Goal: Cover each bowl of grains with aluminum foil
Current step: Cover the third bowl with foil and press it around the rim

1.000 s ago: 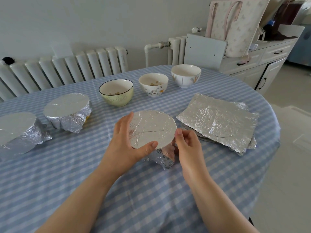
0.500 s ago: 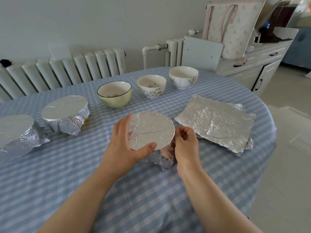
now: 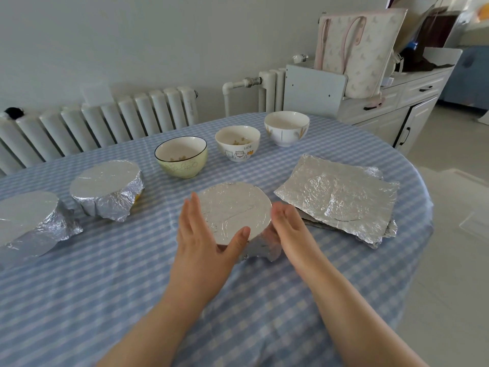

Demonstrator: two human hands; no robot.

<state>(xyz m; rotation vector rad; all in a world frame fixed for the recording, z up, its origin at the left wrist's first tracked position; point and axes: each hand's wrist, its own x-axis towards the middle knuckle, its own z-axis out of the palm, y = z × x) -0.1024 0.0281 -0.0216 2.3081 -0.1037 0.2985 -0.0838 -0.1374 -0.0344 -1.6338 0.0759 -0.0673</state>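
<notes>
A foil-covered bowl (image 3: 235, 210) stands on the table right in front of me. My left hand (image 3: 201, 242) cups its left side with straight fingers, the thumb lying on the foil's near rim. My right hand (image 3: 287, 226) lies flat against its right side, fingers extended. Two more foil-covered bowls (image 3: 105, 189) (image 3: 29, 221) stand to the left. Uncovered with grains inside are a yellow-green bowl (image 3: 182, 160) and a white cartoon bowl (image 3: 237, 143); a white bowl (image 3: 286, 128) stands farther right. A stack of foil sheets (image 3: 341, 197) lies to the right.
The round table wears a blue-and-white checked cloth (image 3: 132, 287). Its right edge drops off past the foil stack. Radiators (image 3: 105, 123) line the wall behind. A white cabinet (image 3: 391, 107) with a tote bag (image 3: 360, 49) on it stands at the back right.
My right hand has gone from curled fingers pinching the foil at the bowl's right side to straight fingers against it. My left hand's fingers have straightened too. The view shifted slightly.
</notes>
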